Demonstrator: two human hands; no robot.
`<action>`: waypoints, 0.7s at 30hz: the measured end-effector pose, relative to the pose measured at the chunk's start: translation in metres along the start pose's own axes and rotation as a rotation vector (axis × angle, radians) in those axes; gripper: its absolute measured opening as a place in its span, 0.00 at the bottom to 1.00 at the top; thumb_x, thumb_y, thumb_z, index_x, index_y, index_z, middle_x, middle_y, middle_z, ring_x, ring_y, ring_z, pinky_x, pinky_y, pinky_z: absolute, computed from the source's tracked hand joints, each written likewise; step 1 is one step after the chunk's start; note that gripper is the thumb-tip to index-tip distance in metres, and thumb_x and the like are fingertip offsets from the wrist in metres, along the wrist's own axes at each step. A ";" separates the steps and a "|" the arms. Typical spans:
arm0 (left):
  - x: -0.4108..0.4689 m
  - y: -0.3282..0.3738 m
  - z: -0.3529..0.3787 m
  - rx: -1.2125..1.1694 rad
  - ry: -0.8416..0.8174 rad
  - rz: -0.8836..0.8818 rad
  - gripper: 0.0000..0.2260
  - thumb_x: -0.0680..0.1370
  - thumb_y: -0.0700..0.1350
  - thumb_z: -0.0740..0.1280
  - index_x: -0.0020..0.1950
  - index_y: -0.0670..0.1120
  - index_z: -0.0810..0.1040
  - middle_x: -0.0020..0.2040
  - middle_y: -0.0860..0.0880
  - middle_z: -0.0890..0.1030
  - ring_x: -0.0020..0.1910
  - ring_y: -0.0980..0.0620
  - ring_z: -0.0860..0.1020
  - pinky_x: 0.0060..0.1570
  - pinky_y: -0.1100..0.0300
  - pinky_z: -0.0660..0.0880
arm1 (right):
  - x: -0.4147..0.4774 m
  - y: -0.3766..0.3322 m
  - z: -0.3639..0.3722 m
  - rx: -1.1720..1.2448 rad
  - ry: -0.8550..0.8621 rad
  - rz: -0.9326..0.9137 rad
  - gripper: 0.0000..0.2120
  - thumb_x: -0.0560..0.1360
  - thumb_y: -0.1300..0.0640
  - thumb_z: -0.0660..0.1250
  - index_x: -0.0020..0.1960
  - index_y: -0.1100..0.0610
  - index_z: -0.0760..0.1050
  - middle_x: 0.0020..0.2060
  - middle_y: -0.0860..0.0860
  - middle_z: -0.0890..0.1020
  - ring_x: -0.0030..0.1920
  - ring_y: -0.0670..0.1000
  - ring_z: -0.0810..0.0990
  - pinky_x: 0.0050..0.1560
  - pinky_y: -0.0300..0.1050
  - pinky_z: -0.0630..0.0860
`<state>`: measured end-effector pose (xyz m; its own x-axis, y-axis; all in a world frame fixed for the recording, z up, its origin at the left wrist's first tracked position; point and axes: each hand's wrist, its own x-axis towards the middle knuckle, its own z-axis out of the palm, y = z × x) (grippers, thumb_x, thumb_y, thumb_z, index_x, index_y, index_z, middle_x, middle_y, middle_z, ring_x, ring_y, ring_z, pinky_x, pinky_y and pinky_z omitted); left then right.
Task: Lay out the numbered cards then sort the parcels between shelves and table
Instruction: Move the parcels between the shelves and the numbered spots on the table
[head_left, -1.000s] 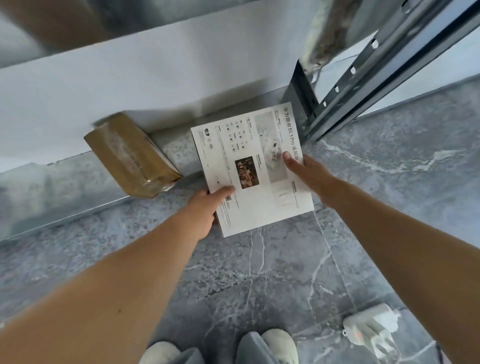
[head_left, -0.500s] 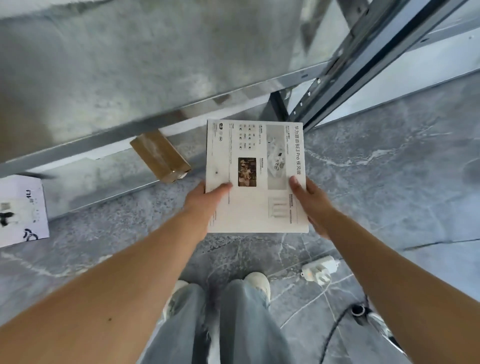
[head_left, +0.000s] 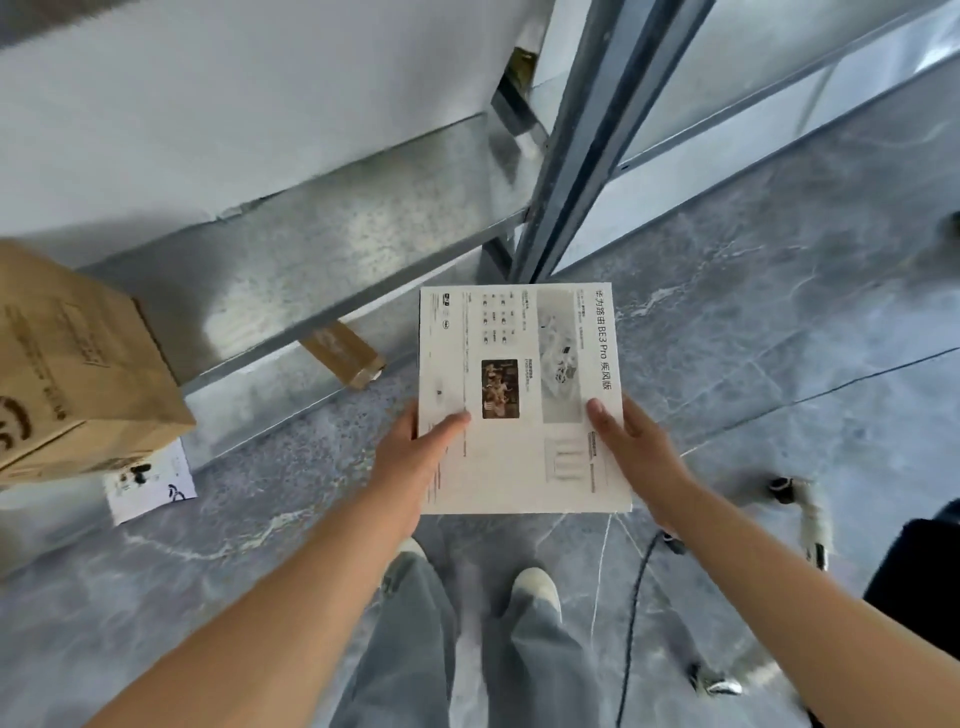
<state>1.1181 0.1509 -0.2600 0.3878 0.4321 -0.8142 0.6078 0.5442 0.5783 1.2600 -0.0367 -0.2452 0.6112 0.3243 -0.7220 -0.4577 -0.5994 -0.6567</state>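
I hold a flat white printed box (head_left: 519, 364) in front of me above the grey floor. My left hand (head_left: 415, 457) grips its lower left edge, thumb on top. My right hand (head_left: 631, 457) grips its lower right edge, thumb on the printed face. A large brown cardboard parcel (head_left: 78, 364) stands on a metal shelf at the left. Under that shelf, a small brown parcel (head_left: 340, 353) lies on a lower level. A white card with black marks (head_left: 150, 480) sticks out beneath the large parcel.
Galvanised shelf boards (head_left: 337, 249) run diagonally across the upper view, and a grey upright post (head_left: 587, 140) stands just beyond the box. A black cable (head_left: 636, 597) and a white plug (head_left: 808, 514) lie on the floor at the right. My legs and shoes (head_left: 535, 587) are below.
The box has come up and back from the lowest shelf level towards me, both hands still on it. The view rose, bringing the large brown parcel into sight at the left.
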 end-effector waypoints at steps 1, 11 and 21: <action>-0.013 0.004 0.004 -0.003 0.003 0.012 0.12 0.73 0.51 0.73 0.56 0.54 0.80 0.50 0.50 0.85 0.49 0.47 0.83 0.54 0.44 0.79 | -0.012 -0.003 -0.007 -0.007 0.015 -0.011 0.16 0.79 0.45 0.62 0.66 0.43 0.70 0.52 0.44 0.83 0.44 0.43 0.84 0.43 0.43 0.81; -0.168 0.020 0.026 -0.134 0.090 0.153 0.14 0.75 0.50 0.71 0.60 0.54 0.77 0.52 0.50 0.85 0.48 0.49 0.83 0.50 0.50 0.80 | -0.128 -0.034 -0.068 -0.037 -0.026 -0.235 0.18 0.76 0.41 0.64 0.66 0.38 0.70 0.53 0.41 0.83 0.51 0.45 0.83 0.54 0.49 0.79; -0.345 0.005 -0.021 -0.342 0.339 0.309 0.21 0.69 0.55 0.73 0.61 0.55 0.78 0.53 0.53 0.84 0.52 0.48 0.83 0.56 0.44 0.78 | -0.273 -0.089 -0.052 -0.154 -0.250 -0.478 0.27 0.76 0.37 0.61 0.73 0.35 0.61 0.64 0.40 0.76 0.63 0.47 0.76 0.65 0.52 0.72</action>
<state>0.9729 0.0191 0.0252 0.2340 0.7839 -0.5751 0.2210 0.5331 0.8167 1.1674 -0.1099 0.0217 0.5475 0.7384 -0.3937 -0.0565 -0.4367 -0.8978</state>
